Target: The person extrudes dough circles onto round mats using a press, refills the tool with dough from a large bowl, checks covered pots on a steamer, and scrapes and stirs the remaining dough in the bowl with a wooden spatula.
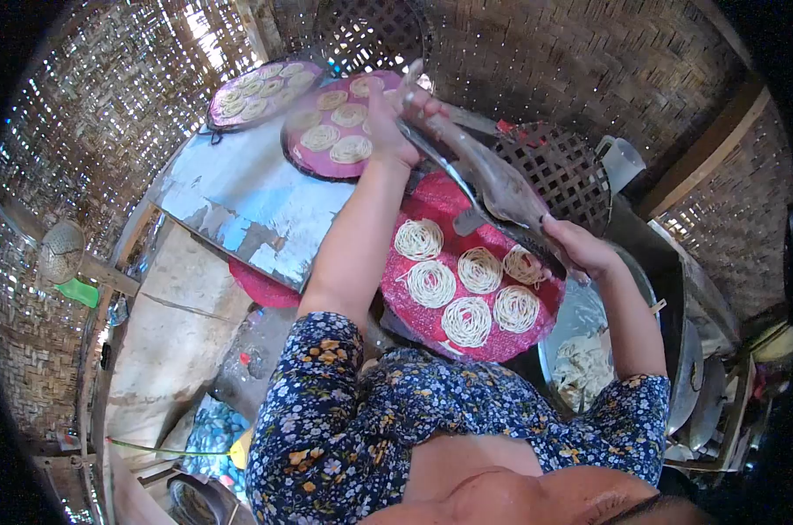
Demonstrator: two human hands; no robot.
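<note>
A dark-rimmed tray with a greyish, smeared surface is tilted almost edge-on in front of me. My right hand grips its near right end. At the far upper end, my left hand is around the rim, its fingers slightly blurred. Just below the tilted tray lies a round pink-red mat dusted with white, bearing several coiled noodle nests. The tilted tray covers part of that mat. Past my left hand is another pink round tray with similar coils.
A third coil-covered tray sits on a worn pale-blue tabletop. At right, a metal basin contains pale dough-like strands. Behind it are a lattice basket and a white mug. Woven walls enclose the space.
</note>
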